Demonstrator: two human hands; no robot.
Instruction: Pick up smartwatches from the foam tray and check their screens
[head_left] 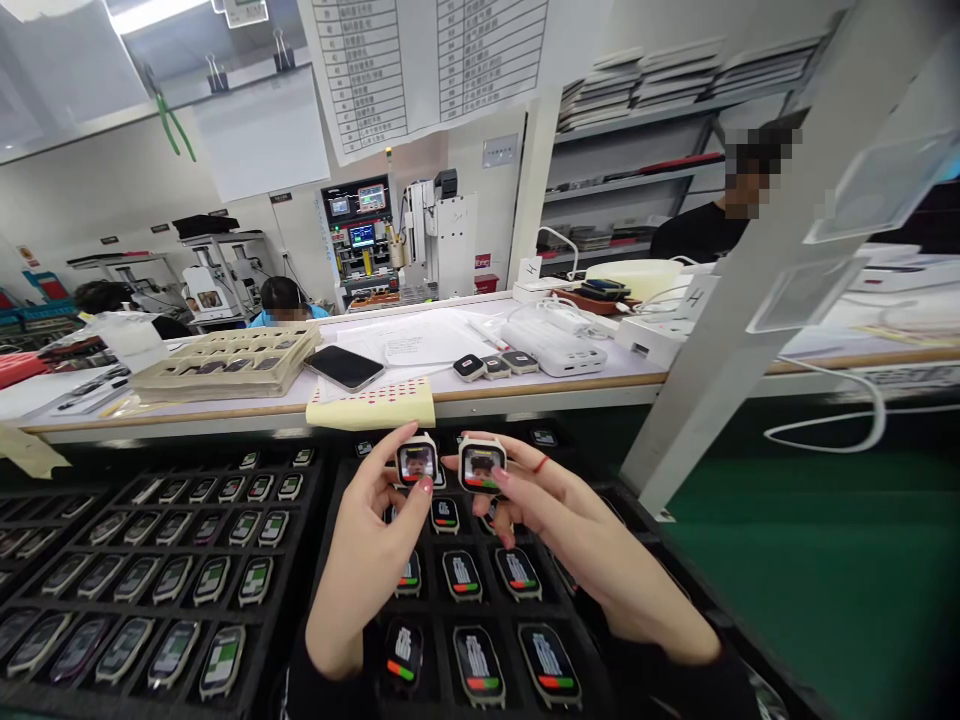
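My left hand [367, 560] pinches a small smartwatch body [417, 462] with a lit screen. My right hand [570, 540] grips a second, similar smartwatch body [481, 467], screen also lit. Both are held side by side, almost touching, above a black compartment tray [337, 500] filled with several more watch bodies [462, 576] showing lit screens. A red band sits on one finger of my right hand.
A second black tray [296, 530] of watch bodies lies to the left. Beyond is a white bench [630, 375] with a phone [343, 367], a yellow sticker sheet [373, 405], beige stacked trays [232, 360], power banks and cables. A slanted grey post [720, 330] rises at right. Other people sit behind.
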